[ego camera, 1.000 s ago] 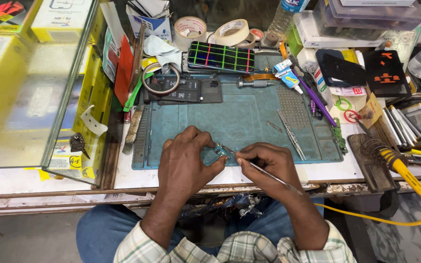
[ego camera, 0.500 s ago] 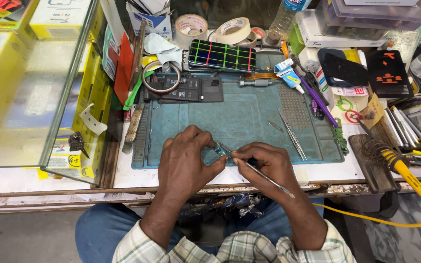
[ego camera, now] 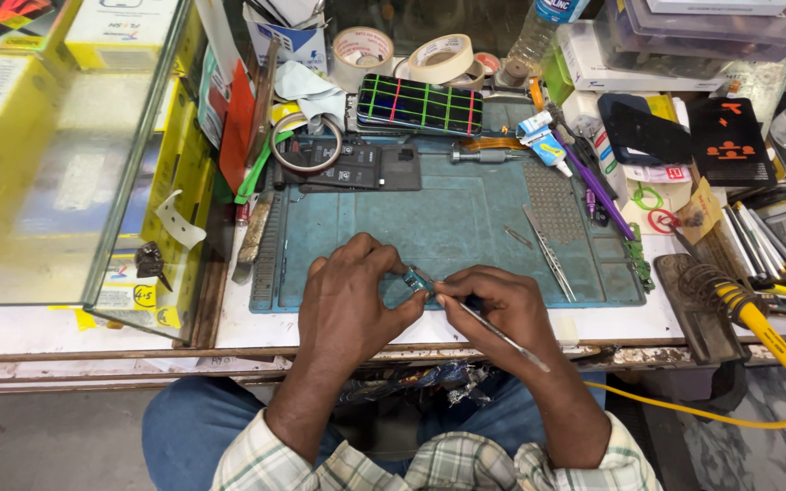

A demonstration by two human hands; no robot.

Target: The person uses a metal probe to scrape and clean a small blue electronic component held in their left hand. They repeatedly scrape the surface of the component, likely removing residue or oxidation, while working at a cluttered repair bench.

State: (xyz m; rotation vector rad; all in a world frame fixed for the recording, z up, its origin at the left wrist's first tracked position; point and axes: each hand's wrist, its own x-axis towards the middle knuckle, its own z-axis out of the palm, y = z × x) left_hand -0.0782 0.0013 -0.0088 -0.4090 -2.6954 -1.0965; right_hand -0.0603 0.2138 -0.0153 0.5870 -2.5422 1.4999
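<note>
My left hand [ego camera: 357,305] pinches a small teal circuit part [ego camera: 414,281] against the front of the blue work mat [ego camera: 466,223]. My right hand [ego camera: 493,309] holds a thin metal tool [ego camera: 502,335] like a pen, its tip touching the small part. Both hands rest at the mat's near edge, fingertips almost meeting. Further back on the mat lies a dark opened phone body [ego camera: 357,165], and a phone [ego camera: 420,104] with green and pink grid lines on its screen sits behind it.
Tweezers [ego camera: 549,250] and a purple-handled tool [ego camera: 593,186] lie on the mat's right. Tape rolls [ego camera: 438,56] stand at the back. A soldering iron with a yellow cable [ego camera: 757,323] rests at right. A glass case [ego camera: 56,155] stands left.
Both hands have stayed in nearly the same spot; the right hand's tool has shifted slightly against the small part.
</note>
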